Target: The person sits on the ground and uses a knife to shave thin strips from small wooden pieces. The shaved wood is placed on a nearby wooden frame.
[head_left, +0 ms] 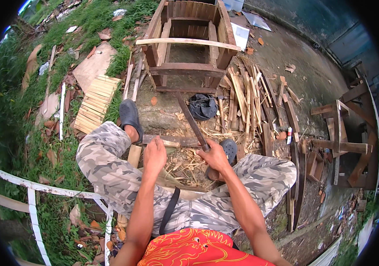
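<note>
My right hand [214, 156] is wrapped round the handle of a machete [190, 118]. Its long dark blade slants up and away to the left, above the ground. Left of it, my left hand [155, 156] is closed in a fist, palm side hidden. What it holds, if anything, cannot be made out. Just beyond this fist lies a dark wooden block [188, 141] with a pale patch of wood beside the fingers. Wood shavings [185, 170] cover the ground between my legs, and a pale piece of wood [134, 155] rests by my left shin.
Ahead stands a dark wooden frame [187, 70] with a pale stick [187, 41] across it. A black bag [203, 107] and a pile of split wood strips [249, 95] lie nearby. Pale slats [97, 103] lie left; wooden furniture [340, 144] stands right. White metal rails [43, 186] run behind-left.
</note>
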A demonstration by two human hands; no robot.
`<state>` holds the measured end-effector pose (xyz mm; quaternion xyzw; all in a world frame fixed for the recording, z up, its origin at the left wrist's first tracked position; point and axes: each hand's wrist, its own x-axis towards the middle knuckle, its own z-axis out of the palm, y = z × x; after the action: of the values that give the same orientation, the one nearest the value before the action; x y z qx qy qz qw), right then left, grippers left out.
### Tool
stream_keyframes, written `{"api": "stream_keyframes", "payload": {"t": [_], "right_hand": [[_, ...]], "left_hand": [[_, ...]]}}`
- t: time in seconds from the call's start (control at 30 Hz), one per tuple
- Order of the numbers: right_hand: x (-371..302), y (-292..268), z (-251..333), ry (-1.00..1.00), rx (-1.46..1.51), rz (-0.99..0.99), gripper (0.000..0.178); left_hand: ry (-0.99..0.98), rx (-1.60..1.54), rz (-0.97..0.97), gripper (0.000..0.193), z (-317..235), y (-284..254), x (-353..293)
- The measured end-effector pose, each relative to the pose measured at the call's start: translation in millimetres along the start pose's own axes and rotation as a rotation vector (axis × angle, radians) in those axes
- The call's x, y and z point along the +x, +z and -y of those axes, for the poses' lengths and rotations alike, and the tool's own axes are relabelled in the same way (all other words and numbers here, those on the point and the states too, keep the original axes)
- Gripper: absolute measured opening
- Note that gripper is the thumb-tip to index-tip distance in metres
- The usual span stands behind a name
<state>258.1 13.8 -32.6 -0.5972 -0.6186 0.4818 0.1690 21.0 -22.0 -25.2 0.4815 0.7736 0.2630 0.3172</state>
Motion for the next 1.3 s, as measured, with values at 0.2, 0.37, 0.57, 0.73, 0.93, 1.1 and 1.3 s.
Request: {"api": "stream_keyframes", "payload": {"t": [0.2, 0.37, 0.57, 0.73, 0.93, 1.1, 1.3], "right_hand": [[3, 13, -30, 0.014, -0.013, -0.04, 0.033], [3, 41, -55, 0.065, -0.022, -0.033, 0.034], [2, 79, -75, 0.118, -0.258, 0.07, 0.039], [11, 110, -67, 0.067, -0.29, 0.121, 0.029], [26, 124, -111, 0.07, -0.225, 0.101, 0.027], [29, 130, -148, 0.194, -0.277, 0.126, 0.028], [31, 131, -145, 0.255, -0.224, 0.126, 0.03]], "left_hand": [[-0.083, -0.14, -0.013, 0.049, 9, 7, 0], [-0.006, -0.216, 0.089, 0.047, 14, 9, 1], [-0.388, -0.822, 0.267, 0.063, -20, -16, -9], [-0.472, -0.725, 0.363, 0.064, -23, -38, -19], [-0.426, -0.82, 0.436, 0.06, -7, -41, -18], [-0.417, -0.833, 0.472, 0.063, -3, -33, -24], [-0.522, -0.761, 0.352, 0.078, -18, -17, -6]]}}
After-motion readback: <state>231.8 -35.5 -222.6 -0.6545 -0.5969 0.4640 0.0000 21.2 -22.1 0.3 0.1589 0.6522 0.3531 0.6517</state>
